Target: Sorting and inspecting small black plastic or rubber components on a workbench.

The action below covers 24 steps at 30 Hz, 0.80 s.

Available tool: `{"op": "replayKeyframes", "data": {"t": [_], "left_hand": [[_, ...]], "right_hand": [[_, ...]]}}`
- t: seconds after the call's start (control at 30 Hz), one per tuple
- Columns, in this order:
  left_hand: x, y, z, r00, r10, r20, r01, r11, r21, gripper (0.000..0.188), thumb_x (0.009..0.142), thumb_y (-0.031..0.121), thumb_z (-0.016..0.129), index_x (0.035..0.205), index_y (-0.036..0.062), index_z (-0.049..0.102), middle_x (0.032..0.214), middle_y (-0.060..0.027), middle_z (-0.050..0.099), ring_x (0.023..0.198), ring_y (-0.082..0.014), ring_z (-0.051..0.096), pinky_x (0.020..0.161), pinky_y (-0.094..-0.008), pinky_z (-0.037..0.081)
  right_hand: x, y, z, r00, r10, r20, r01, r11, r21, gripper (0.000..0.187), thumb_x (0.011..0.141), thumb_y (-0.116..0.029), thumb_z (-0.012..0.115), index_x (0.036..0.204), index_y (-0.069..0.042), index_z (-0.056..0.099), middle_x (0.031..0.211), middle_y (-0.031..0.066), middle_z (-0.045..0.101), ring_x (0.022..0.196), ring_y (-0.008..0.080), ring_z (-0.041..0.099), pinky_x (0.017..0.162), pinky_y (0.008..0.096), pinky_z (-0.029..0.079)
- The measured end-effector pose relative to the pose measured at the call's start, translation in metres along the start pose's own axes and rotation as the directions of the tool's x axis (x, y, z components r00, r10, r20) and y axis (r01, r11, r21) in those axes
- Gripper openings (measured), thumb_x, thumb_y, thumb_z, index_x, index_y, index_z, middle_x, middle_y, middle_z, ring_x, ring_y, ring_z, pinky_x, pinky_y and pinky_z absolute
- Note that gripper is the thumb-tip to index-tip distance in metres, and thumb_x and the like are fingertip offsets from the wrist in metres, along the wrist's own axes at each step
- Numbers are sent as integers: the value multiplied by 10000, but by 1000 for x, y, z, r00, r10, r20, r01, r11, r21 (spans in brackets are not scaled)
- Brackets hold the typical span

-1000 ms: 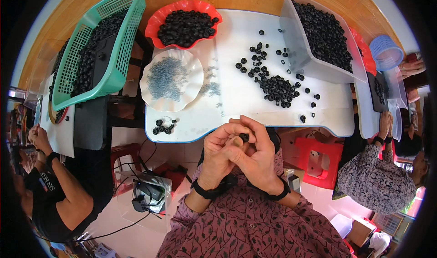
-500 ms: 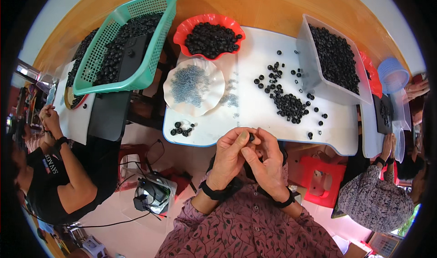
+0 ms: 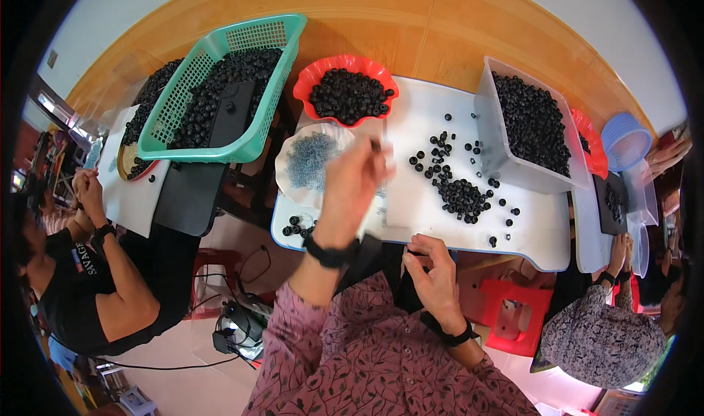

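Observation:
My left hand (image 3: 353,188) is raised over the table between the white scalloped dish (image 3: 282,168) and the loose black parts. Motion smears its fingers, but a small black round part (image 3: 375,145) shows pinched at the fingertips. My right hand (image 3: 435,280) is by the table's front edge, fingers loosely bent and thumb apart, with nothing visible in it. Tiny bluish-clear pieces (image 3: 312,159) lie in the dish. Beyond it stands a red scalloped bowl (image 3: 392,86) of black parts. Small black parts (image 3: 462,198) are heaped right of centre, others scattered around.
A translucent bin (image 3: 517,163) of black parts stands at right, a green basket (image 3: 253,148) at left. Several black rings (image 3: 295,225) lie near the left front corner. Co-workers sit on both sides; a red stool (image 3: 517,317) stands below the table.
My left hand has left my right hand and swung up and forward over the table, carrying the black part. My right hand has dropped slightly, its fingers loosened. The view has shifted.

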State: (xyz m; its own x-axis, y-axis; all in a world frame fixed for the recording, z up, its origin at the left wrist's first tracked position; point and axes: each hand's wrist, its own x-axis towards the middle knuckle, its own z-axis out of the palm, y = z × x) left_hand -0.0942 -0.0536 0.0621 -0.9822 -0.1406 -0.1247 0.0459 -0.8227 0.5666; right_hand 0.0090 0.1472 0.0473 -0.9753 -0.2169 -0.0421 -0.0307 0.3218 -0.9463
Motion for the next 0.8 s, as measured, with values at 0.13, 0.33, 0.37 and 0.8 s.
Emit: {"op": "replayKeyframes", "data": {"t": [0.13,0.33,0.37,0.8], "left_hand": [[39,34,28,983,184,18,-184,983,8,282,993,280,536,1003,3,587,892,-110,656,842,-195,645,862,-419,547],[-5,-14,-5,996,6,-86,-3,999,36,203,958,141,587,1055,-38,595,947,-130,652,874,-210,656,816,-387,580],[-21,-19,-8,995,-20,-94,25,998,55,204,954,126,590,1067,-44,597,956,-136,651,878,-208,658,799,-377,586],[-111,-15,-57,946,123,-298,-25,950,312,224,935,127,623,1080,-43,616,913,-127,667,675,-128,627,643,-305,596]], "right_hand": [[2,7,2,984,-164,-64,164,986,-6,354,871,-88,675,1181,-8,523,1087,144,635,953,197,641,709,296,520],[0,21,-6,987,-129,-100,130,991,6,321,867,-40,661,1156,8,530,1064,142,634,950,206,648,756,303,534],[-1,21,-8,989,-114,-94,115,993,7,313,871,-36,653,1160,5,539,1082,126,639,968,191,643,781,293,521],[3,25,-12,975,-186,-123,171,978,-121,150,864,-14,645,1012,4,626,935,79,638,793,130,621,716,252,502]]}}
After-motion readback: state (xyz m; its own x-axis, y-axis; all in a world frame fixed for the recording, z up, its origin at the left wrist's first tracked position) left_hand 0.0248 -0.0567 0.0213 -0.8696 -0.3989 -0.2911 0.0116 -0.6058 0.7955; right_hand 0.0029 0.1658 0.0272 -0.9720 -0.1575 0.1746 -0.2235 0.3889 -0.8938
